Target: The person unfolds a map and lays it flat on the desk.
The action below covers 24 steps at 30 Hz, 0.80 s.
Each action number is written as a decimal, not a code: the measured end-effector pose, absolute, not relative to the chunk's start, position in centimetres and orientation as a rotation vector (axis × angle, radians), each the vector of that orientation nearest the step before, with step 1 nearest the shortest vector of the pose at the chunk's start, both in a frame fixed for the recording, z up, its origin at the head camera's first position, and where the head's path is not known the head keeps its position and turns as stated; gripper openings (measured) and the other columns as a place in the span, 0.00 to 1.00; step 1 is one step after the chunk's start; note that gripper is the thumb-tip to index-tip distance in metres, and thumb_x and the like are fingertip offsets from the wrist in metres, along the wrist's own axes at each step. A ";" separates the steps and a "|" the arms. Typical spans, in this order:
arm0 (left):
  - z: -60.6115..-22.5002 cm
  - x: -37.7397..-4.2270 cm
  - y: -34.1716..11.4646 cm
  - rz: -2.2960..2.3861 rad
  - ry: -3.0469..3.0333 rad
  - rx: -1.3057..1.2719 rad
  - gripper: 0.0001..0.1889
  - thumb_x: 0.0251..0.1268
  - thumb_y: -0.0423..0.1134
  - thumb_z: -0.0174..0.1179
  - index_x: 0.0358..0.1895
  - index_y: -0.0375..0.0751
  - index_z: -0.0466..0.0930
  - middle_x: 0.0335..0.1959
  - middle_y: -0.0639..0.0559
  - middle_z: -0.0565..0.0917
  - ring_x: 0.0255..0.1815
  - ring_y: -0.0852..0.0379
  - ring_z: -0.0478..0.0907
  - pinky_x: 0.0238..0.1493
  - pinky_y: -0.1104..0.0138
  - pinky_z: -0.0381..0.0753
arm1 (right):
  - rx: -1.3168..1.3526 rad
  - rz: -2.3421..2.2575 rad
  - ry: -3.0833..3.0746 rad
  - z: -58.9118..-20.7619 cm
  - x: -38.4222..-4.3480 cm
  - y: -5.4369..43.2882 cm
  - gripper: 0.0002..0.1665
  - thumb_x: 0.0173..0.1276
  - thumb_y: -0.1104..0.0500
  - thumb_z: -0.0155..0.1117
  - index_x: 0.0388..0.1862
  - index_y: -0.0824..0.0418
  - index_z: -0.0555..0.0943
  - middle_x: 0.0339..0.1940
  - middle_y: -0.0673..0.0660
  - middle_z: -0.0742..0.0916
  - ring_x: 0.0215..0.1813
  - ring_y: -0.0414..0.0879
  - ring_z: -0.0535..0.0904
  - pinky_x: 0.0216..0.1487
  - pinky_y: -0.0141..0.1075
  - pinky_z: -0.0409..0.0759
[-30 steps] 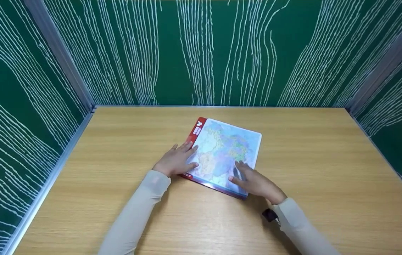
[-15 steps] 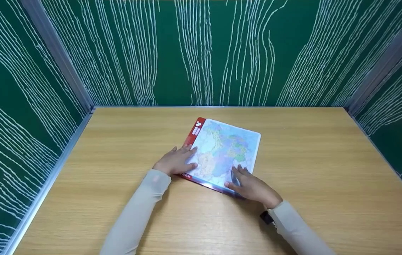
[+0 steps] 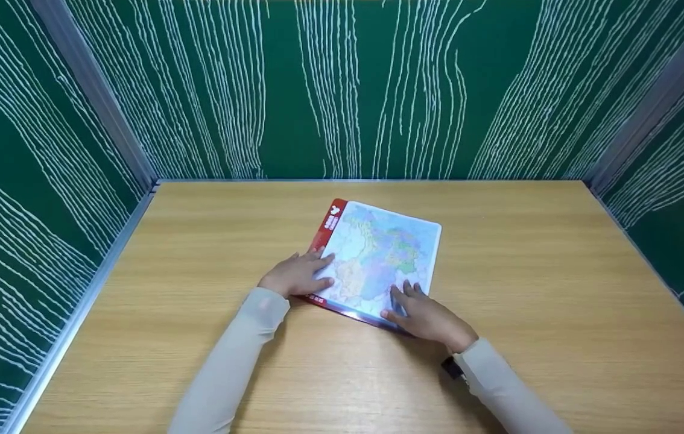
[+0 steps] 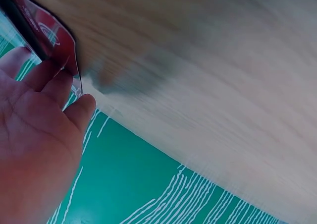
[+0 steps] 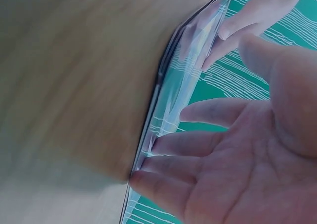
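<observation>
Head view: map board (image 3: 372, 256) lies beneath the fingers (image 3: 322, 262)

The map board (image 3: 375, 259) looks glossy, the table (image 3: 535, 271) wood-grained, the sleeves (image 3: 232, 355) matt cloth.

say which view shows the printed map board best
The head view: the printed map board lies almost fully visible from above, red strip included. The left wrist view catches mainly a slanted red corner; the right wrist view sees the board's glossy, reflecting face nearly edge-on.
</observation>
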<state>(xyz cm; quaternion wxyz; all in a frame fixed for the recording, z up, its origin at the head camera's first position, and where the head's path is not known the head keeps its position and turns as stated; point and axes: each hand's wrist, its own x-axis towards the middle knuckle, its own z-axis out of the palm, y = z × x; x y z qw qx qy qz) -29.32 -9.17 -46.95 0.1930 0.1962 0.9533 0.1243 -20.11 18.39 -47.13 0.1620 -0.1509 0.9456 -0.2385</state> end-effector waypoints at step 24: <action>-46.9 -28.1 -9.5 0.391 2.664 0.562 0.41 0.58 0.66 0.55 0.74 0.67 0.51 0.78 0.59 0.50 0.79 0.51 0.47 0.75 0.45 0.51 | -0.469 -0.651 2.680 -47.2 -22.0 19.5 0.44 0.73 0.40 0.50 0.75 0.67 0.55 0.75 0.74 0.53 0.76 0.69 0.44 0.73 0.62 0.50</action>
